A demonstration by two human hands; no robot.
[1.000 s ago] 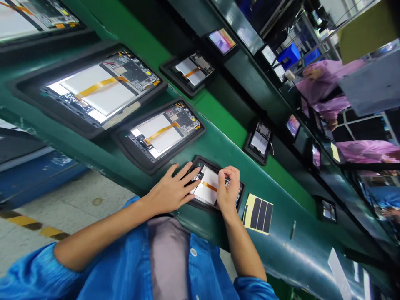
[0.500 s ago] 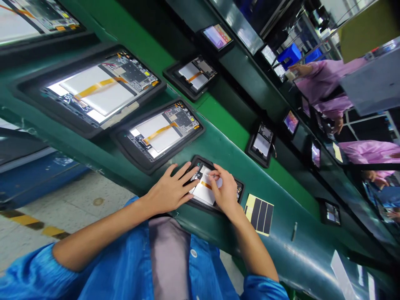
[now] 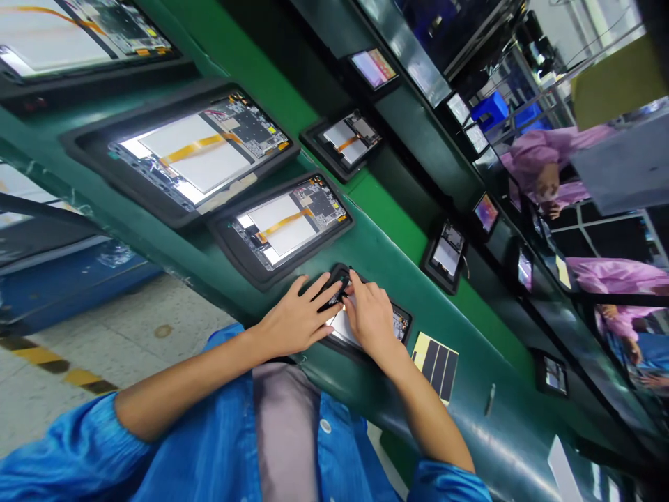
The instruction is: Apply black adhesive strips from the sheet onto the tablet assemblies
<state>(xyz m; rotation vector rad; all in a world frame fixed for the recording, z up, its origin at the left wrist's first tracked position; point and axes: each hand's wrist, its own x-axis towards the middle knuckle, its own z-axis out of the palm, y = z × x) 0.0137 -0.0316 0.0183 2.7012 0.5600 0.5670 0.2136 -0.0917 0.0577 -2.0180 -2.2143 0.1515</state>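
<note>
One opened tablet [image 3: 341, 328] | beneath left hand [image 3: 293, 318] | beneath right hand [image 3: 373, 319]

The right hand [image 3: 373, 318] has shifted toward ten o'clock across the open tablet [image 3: 343, 328], nearer the left hand [image 3: 293, 321]. Near two o'clock, a co-worker's hand [image 3: 548, 183] has lowered.

Partly hidden beneath bare left hand [image 3: 295, 317] and bare right hand [image 3: 372, 317]: opened black tablet with white panel [image 3: 342, 328]. Too small to tell: any piece beneath right fingertips [image 3: 355, 280]. Far left of that tablet, cut off: white-panelled tablet with orange ribbon [image 3: 47, 45].
</note>
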